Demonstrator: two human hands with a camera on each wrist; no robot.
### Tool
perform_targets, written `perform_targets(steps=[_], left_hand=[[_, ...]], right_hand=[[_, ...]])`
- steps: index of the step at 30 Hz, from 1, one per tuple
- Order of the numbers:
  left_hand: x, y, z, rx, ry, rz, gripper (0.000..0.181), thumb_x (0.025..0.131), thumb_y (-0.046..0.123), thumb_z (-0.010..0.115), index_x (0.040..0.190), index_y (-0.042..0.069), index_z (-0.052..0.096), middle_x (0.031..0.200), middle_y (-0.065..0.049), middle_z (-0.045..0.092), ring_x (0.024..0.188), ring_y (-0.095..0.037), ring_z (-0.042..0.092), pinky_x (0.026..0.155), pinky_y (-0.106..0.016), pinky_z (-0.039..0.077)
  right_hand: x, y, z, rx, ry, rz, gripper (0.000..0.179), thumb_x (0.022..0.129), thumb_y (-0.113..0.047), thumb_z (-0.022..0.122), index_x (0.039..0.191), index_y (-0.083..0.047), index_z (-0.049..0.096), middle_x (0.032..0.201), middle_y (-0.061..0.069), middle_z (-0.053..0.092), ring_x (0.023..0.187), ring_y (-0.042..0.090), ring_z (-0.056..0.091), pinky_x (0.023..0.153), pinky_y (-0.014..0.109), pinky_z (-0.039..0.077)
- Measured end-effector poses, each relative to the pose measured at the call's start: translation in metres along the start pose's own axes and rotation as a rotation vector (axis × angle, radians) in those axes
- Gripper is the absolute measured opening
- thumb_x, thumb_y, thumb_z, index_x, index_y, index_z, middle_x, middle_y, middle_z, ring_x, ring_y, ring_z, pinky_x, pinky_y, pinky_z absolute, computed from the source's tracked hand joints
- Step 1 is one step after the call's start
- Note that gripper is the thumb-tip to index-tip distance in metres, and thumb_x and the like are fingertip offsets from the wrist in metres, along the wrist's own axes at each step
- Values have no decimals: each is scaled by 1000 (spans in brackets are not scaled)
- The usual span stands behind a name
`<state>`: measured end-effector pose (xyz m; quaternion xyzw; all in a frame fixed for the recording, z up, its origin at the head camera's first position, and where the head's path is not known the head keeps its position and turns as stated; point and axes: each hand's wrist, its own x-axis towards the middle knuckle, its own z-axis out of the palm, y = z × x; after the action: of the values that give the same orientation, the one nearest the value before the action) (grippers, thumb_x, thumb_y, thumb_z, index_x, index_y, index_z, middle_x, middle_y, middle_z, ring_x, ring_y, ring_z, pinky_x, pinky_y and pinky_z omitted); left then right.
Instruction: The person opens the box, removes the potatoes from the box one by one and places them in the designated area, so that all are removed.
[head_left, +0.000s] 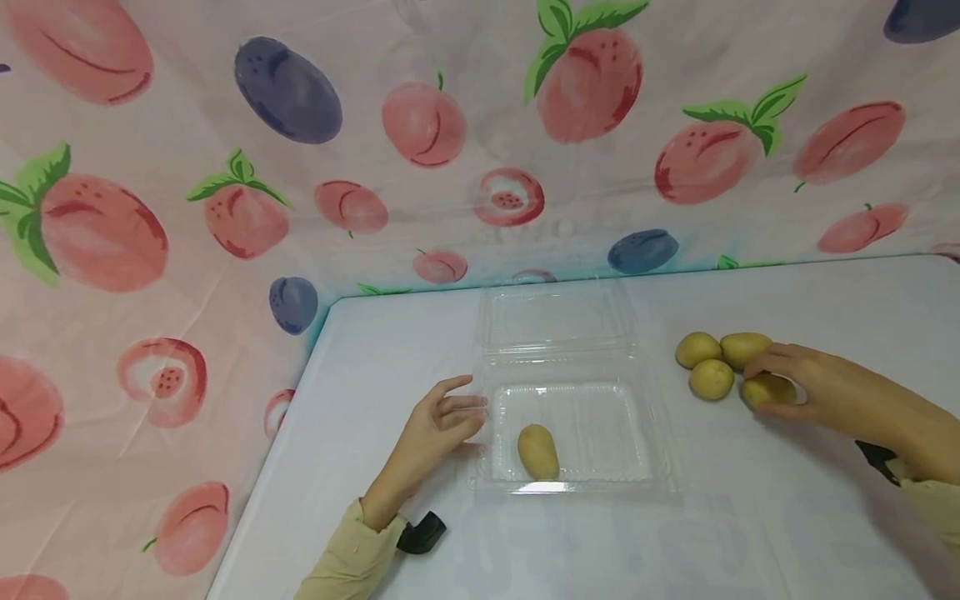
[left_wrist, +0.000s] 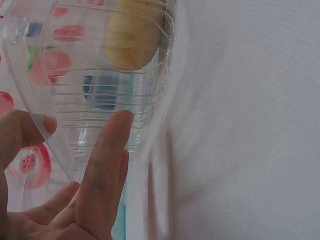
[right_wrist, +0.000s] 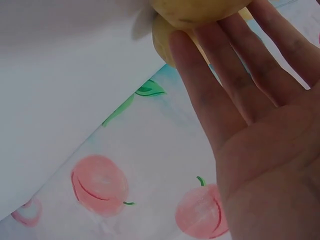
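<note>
A clear plastic clamshell box [head_left: 570, 483] lies with its lid [head_left: 558, 321] folded back, and one potato [head_left: 537, 452] sits at the front left of its base. My left hand [head_left: 438, 421] is at the box's left side, fingers fairly straight. In the left wrist view its fingers [left_wrist: 102, 170] lie along the ribbed wall, with the thumb near the rim. To the right of the box, my right hand [head_left: 806, 383] grips a potato [head_left: 768, 390] between thumb and fingers. In the right wrist view the fingers reach to that potato [right_wrist: 200, 10]; the thumb is hidden.
Three more potatoes, one at the left [head_left: 697, 350], one at the back [head_left: 744, 350] and one in front [head_left: 711, 380], lie bunched beside the right hand. The white tabletop [head_left: 405, 333] meets a fruit-printed cloth [head_left: 360, 100] at its back and left edges.
</note>
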<state>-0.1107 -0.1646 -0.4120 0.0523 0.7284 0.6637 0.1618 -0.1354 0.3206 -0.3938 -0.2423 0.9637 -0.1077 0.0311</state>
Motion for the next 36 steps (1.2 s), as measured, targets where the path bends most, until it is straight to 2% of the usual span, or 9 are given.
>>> perform_targets(steps=[4,11,14,24,29,36], left_hand=[[1,-1,0,8,2,0,65,92,10,70,149,9,38,135,-25,56,121,-38,59,82,-44,61],[0,0,1,2,4,2,64,93,9,69,149,9,38,136,-26,56,121,-38,59,82,-45,61],[0,1,1,-5,8,-3,64,93,9,69,149,9,38,136,-26,56,121,-38,59,81,-45,61],[-1,1,1,3,14,-9,65,93,9,69,149,8,37,136,-25,56,121,-37,59,81,-44,62],[-1,1,1,-1,11,-5,64,93,9,69,149,8,37,136,-26,56,121,-37,59,80,-45,62],[-1,1,1,-1,3,-3,65,93,9,69,149,8,37,136,-26,56,121,-37,59,81,-45,61]], right_hand=[[0,-2,-1,-16,39,-26,39,71,-24,89,103,-13,70,106,-1,65,98,22,63,86,50,56],[2,-9,-7,-18,65,-45,37,74,-22,88,106,-14,69,113,3,65,106,28,63,89,54,54],[3,-14,-10,-40,95,-70,38,73,-20,89,106,-16,69,114,1,65,106,24,63,87,50,55],[14,-30,-17,-70,181,-198,42,68,-17,91,104,-13,69,109,-2,64,99,18,63,81,43,58],[22,-37,-18,-94,252,-279,44,64,-17,93,99,-13,69,102,-5,63,92,13,61,74,37,58],[30,-49,-21,-81,240,-305,44,66,-16,92,103,-14,68,107,-3,64,95,16,62,74,39,58]])
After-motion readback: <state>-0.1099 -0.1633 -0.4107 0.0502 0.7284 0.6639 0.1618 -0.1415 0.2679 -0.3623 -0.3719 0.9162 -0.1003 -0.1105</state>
